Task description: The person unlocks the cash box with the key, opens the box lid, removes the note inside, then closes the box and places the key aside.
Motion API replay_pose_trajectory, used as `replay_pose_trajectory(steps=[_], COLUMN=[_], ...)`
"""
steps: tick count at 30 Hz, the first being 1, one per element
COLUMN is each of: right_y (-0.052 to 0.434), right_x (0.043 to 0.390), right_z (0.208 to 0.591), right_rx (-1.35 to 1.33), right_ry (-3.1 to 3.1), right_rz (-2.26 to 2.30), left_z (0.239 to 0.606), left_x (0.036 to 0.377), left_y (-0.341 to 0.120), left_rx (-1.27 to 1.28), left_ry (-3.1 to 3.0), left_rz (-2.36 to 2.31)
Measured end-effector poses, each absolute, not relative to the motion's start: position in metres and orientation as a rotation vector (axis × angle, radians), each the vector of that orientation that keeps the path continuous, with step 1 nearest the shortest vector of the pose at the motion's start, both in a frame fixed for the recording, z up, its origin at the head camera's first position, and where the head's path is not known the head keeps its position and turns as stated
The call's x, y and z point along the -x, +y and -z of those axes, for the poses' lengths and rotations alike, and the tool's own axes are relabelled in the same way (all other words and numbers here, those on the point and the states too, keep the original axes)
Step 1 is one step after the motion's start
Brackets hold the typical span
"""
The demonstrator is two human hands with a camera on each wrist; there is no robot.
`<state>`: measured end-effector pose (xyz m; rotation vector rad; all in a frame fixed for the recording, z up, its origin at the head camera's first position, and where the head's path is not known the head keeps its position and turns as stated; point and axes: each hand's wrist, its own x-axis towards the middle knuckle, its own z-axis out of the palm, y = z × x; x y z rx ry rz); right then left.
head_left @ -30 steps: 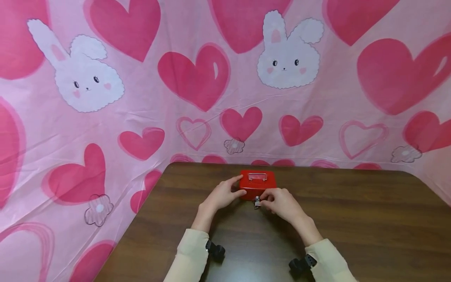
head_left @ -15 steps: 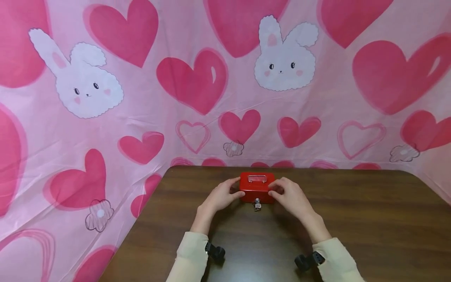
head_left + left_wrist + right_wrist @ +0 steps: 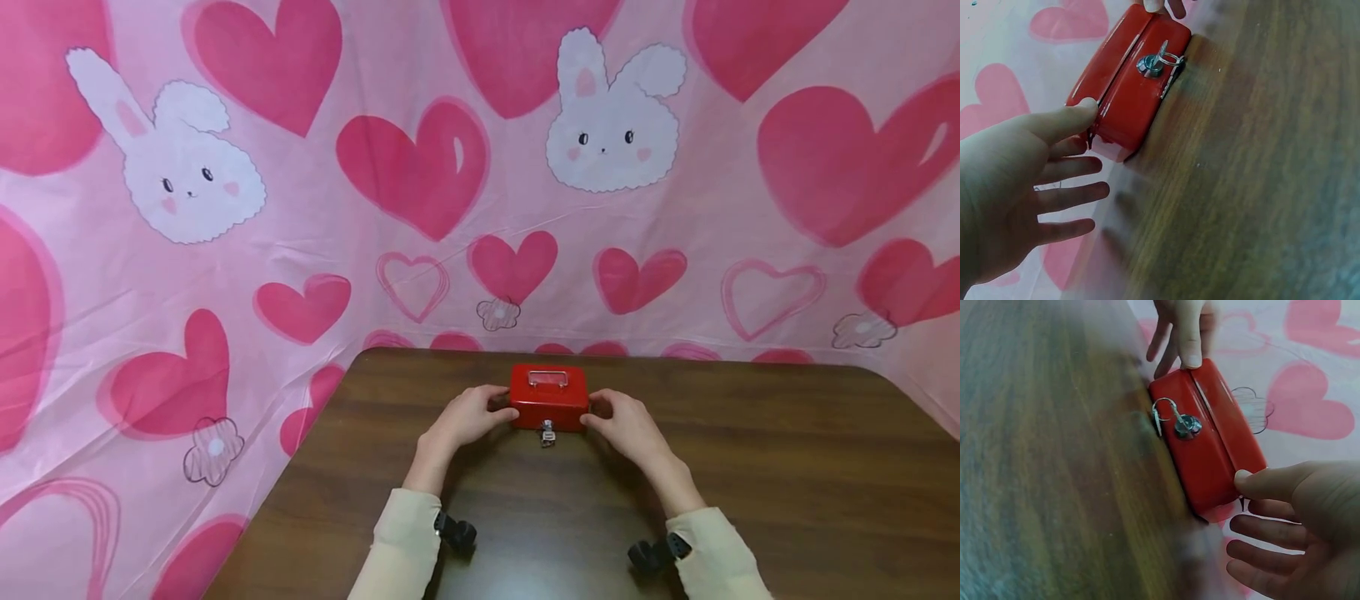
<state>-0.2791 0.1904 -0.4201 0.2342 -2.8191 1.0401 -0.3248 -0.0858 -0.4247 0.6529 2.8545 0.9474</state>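
Observation:
A red metal cash box (image 3: 549, 413) with a folding handle (image 3: 547, 379) on its lid sits on the table. A key (image 3: 1182, 419) stands in its front lock (image 3: 1149, 65), and a ring (image 3: 1164, 407) with another key hangs from it. My left hand (image 3: 465, 415) is at the box's left end, its thumb on the front corner by the lid seam and its other fingers extended. At the right end, my right hand (image 3: 626, 423) mirrors it, thumb touching the corner near the seam. The lid appears down; whether the seam is parted is unclear.
The brown wooden table (image 3: 750, 467) extends on both sides and in front of the box. Behind it hangs a pink cloth (image 3: 517, 200) printed with hearts and rabbits. Black wrist cameras (image 3: 455, 533) are strapped over the pale sleeves (image 3: 405, 533).
My right hand has let go of the keys at the lock and moved right to the box's right end. My left hand has stayed at the left end, shifting slightly.

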Motion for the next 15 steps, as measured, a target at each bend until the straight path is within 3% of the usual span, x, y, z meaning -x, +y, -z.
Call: replay_pose_trajectory(steps=[15], right_y=[0.1888], right_x=[0.278], right_z=[0.4217], right_rx=[-0.219], right_ry=[-2.835], right_rz=[-1.039], left_z=[0.427], left_x=[0.3279], left_y=[-0.083], left_rx=[-0.764], left_ry=[2.861], left_rz=[-0.932])
